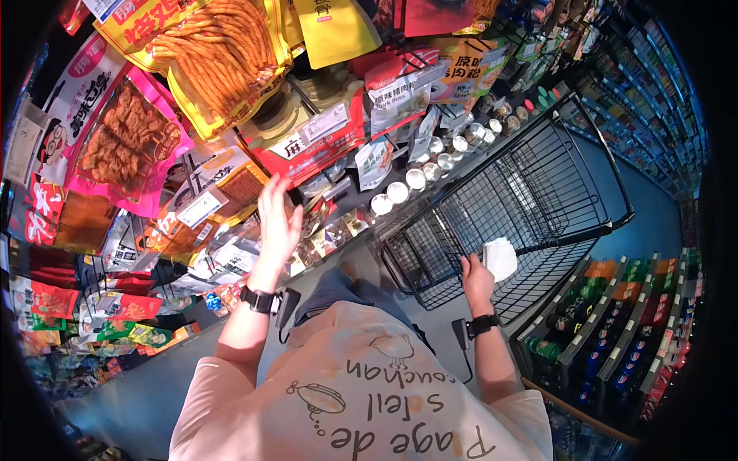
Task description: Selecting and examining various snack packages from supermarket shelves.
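Note:
My left hand (279, 219) is raised with its fingers apart at the hanging snack packets, just below a red packet (311, 141) with a price tag. Whether the fingertips touch that packet I cannot tell. A large yellow packet of orange-brown strips (222, 63) hangs above, and a pink-edged packet of browned meat pieces (124, 144) hangs to the left. My right hand (477, 281) is at the side of a black wire shopping cart (519, 190), its fingers curled, with a crumpled white tissue or cloth (500, 259) beside the fingers. Its exact grip is partly hidden.
Silver-lidded jars (415, 179) line the lower shelf between the packets and the cart. A rack of bottled drinks (611, 334) stands at the lower right, close to the cart. Long stocked shelves (651, 109) run along the far right. Grey-blue floor (634, 201) shows beyond the cart.

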The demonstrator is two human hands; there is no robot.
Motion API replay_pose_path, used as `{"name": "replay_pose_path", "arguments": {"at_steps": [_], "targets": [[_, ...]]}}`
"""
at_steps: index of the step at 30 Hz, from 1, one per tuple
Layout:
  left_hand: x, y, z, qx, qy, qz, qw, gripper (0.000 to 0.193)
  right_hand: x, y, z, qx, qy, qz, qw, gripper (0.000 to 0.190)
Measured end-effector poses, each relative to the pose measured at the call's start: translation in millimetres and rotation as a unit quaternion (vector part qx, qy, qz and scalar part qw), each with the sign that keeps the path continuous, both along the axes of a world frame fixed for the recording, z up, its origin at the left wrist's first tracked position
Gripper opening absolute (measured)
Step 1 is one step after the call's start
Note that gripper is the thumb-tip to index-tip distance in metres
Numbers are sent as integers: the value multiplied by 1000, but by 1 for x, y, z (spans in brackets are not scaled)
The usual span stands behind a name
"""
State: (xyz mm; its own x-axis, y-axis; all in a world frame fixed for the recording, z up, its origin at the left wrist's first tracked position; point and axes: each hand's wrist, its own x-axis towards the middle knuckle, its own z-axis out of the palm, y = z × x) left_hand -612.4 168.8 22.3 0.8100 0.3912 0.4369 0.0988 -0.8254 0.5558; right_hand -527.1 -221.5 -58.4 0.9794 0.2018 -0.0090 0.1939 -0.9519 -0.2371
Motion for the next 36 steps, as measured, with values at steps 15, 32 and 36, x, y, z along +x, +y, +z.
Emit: {"name": "replay_pose_path", "arguments": {"at_steps": [15, 32, 36], "targets": [[141, 68, 28, 80, -62, 47, 994, 74, -81, 30, 9, 57, -21, 43, 997, 22], [187, 150, -10, -268, 12, -11, 963, 43, -75, 40, 11, 77, -50, 19, 996, 15], [178, 125, -3, -105, -30, 41, 993, 39, -71, 40, 10, 74, -42, 12, 996, 16]]}}
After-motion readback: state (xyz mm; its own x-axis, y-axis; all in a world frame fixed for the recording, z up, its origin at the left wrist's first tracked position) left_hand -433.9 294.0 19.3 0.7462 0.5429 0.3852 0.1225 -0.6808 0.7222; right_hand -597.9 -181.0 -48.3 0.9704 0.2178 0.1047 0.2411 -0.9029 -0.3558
